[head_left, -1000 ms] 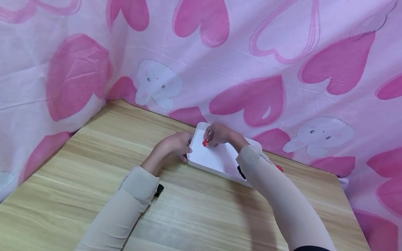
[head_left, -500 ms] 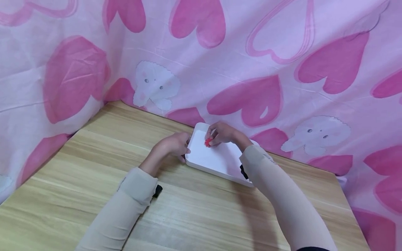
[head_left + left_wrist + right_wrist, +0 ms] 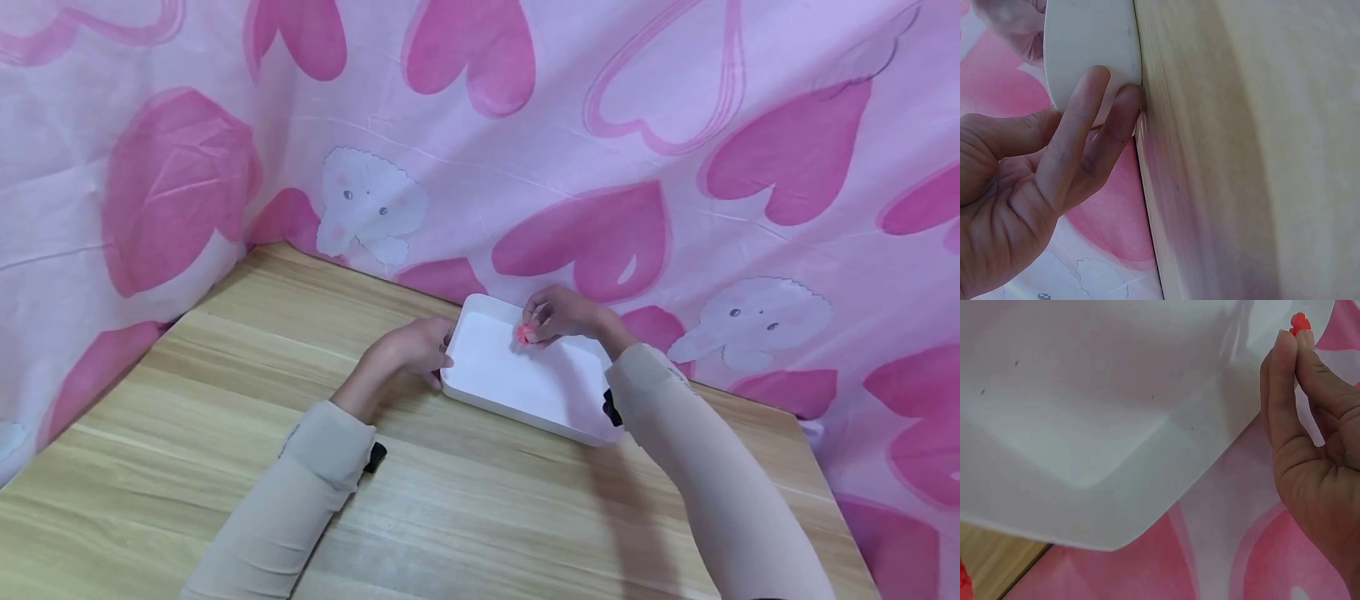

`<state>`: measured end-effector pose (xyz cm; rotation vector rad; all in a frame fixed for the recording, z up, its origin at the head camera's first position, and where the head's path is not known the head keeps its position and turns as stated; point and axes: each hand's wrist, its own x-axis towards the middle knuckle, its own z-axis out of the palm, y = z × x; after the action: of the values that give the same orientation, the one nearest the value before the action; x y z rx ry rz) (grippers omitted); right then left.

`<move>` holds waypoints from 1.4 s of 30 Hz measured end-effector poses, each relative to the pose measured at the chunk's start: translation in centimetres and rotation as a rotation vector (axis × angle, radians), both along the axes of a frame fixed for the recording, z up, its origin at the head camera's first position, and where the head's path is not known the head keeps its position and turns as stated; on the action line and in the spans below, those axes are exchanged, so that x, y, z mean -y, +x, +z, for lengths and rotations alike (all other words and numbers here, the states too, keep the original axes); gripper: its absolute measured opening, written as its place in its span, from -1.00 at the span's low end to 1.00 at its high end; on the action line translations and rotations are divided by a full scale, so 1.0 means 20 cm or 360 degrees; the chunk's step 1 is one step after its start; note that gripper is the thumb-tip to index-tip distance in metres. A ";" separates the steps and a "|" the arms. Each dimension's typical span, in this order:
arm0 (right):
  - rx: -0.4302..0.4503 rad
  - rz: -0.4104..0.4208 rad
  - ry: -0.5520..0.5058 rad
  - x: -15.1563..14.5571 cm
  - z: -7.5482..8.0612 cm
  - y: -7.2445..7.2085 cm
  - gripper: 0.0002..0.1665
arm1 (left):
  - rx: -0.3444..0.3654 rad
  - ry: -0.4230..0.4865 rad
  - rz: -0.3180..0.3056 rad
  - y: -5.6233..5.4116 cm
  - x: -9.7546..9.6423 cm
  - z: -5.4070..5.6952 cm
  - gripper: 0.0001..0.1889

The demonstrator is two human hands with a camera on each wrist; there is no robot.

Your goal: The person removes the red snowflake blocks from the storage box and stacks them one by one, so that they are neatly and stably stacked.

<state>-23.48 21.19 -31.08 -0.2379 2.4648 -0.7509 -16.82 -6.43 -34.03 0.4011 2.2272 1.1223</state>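
Observation:
A white rectangular tray sits on the wooden table by the curtain. My left hand holds its left end, and in the left wrist view the fingers lie against the outer wall. Over the tray, toward its far side, my right hand pinches a small red notched plastic piece between thumb and fingertips. The right wrist view shows this red piece sticking out past the fingertips, with the tray's pale inside beside the hand.
Another red piece shows at the lower left of the right wrist view, beyond the tray's edge. A pink curtain with hearts hangs right behind the tray. The wooden table extends in front.
My right hand has moved right across the tray with the red piece, and its sleeve has shifted right too. A red piece beyond the right sleeve has gone out of sight. The left hand keeps its hold.

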 end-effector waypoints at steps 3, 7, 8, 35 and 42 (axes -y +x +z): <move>0.0027 -0.0025 -0.0012 -0.05 0.01 0.01 -0.79 | -0.0001 0.0006 -0.0008 0.00 0.00 -0.01 -0.68; 0.0058 -0.0056 -0.0054 -0.14 0.04 0.03 -0.77 | -0.0007 -0.0003 -0.0011 0.00 0.00 -0.01 -0.67; 0.0059 -0.0073 -0.0057 -0.16 0.05 0.04 -0.76 | -0.0008 -0.0007 -0.0009 0.00 0.00 -0.01 -0.67; 0.0041 -0.0094 0.0134 -0.70 0.15 0.23 -0.70 | -0.0014 0.0045 -0.0020 0.00 0.02 0.01 -0.72; 0.0195 -0.0216 0.0068 -0.86 0.11 0.31 -0.72 | -0.0010 0.0043 -0.0036 0.00 0.01 0.00 -0.72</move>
<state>-17.28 38.41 -28.91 -0.0078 2.3955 -0.7454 -16.76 -6.68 -33.96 0.4407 2.2096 1.1416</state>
